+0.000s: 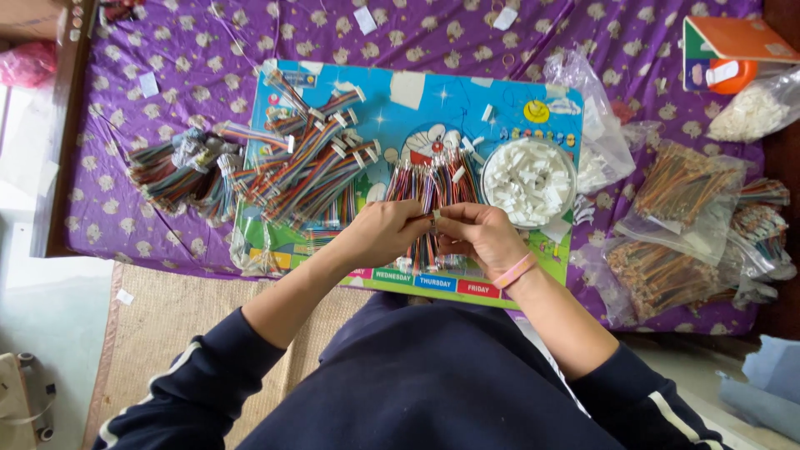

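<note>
Both forearms are brought in from the bottom of the view and bent inward, so that the two hands meet over the lower middle of a colourful cartoon board (500, 96); the board is laid on a bed covered by a purple flowered sheet (167, 50). The left hand (379, 233) is curled, knuckles up, with its fingers closed around a bundle of multicoloured wires (429, 187); the bundle is fanned upward from the grasp and lies on the board just left of a round white bowl (528, 182). The right hand (483, 237) is turned with its back to the camera, a pink band worn at its wrist; its fingers are pressed together at the tips, pinching what seems to be a small white connector at the near end of the wires, though the piece itself is too small to be told for certain. The two hands are touching at the fingertips.

The bowl is filled with small white connectors; finished wire bundles (308, 158) are heaped on the left part of the board, and a further pile (179, 171) is laid on the sheet beside it. Clear bags of brown wires (679, 187) are set well to the right; an orange and green box (729, 42) is seen at the upper right corner.
</note>
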